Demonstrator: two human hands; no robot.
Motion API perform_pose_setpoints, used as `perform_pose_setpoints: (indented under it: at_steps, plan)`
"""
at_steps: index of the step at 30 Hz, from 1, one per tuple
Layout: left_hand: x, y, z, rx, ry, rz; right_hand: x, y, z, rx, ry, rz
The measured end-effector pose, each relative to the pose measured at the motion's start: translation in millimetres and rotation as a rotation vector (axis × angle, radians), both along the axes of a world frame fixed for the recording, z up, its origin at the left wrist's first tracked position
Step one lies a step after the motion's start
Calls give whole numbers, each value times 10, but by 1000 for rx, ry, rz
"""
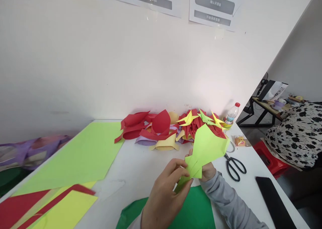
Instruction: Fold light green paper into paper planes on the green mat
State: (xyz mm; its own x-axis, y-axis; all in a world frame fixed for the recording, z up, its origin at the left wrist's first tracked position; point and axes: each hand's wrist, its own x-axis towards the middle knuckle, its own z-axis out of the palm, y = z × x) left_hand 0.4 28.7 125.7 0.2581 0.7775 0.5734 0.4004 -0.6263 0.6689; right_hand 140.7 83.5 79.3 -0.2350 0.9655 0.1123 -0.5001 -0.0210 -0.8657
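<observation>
White table [108, 198], across the lower frame. Lime-green sheet [67, 152], flat, left. Dark green sheet [196, 209], bottom centre, below the hands. Red sheet [25, 205] and yellow sheet [67, 209], overlapping, lower left corner. Flat black slab [274, 202], lower right. Folded lime-green paper [210, 145], right of centre, raised above the table, flared end upward. Left hand [166, 195], thumb and fingers pinching its lower folded end. Right hand [208, 172], grasping it from behind, fingers partly hidden. Curled red paper piece [161, 123], centre, among others. Black-handled scissors [228, 158], right. Red-capped bottle [230, 116], beyond them. Yellow paper star [188, 118], atop red folded pieces [194, 130].
</observation>
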Motion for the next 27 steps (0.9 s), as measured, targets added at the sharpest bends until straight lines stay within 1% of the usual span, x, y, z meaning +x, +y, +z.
perform_pose_setpoints:
  at_steps: [2, 5, 9, 13, 17, 20, 23, 27]
  plan:
    - [3, 1, -2, 6, 9, -7, -10, 6, 13, 5, 1, -23]
    - [-5, 6, 8, 34, 11, 5, -11, -6, 38, 7, -14, -18]
    - [-15, 5, 35, 122, 8, 57, -5, -36, 67, -4, -40, 10]
    - [-20, 1, 36, 231, 31, 84, 8, -31, 52, -14, -56, 40]
    - [-47, 15, 34, 339, 60, 60, 21, -18, -5, -14, -45, 44]
    - [-84, 35, 49, 406, 96, 16, 13, -18, -52, -10, -27, 45]
    - [-114, 48, 64, 403, 124, -10, -3, -16, -52, 4, 2, 32]
    - [-156, 38, 57, 307, 42, 55, 11, -7, 79, 33, 62, -11]
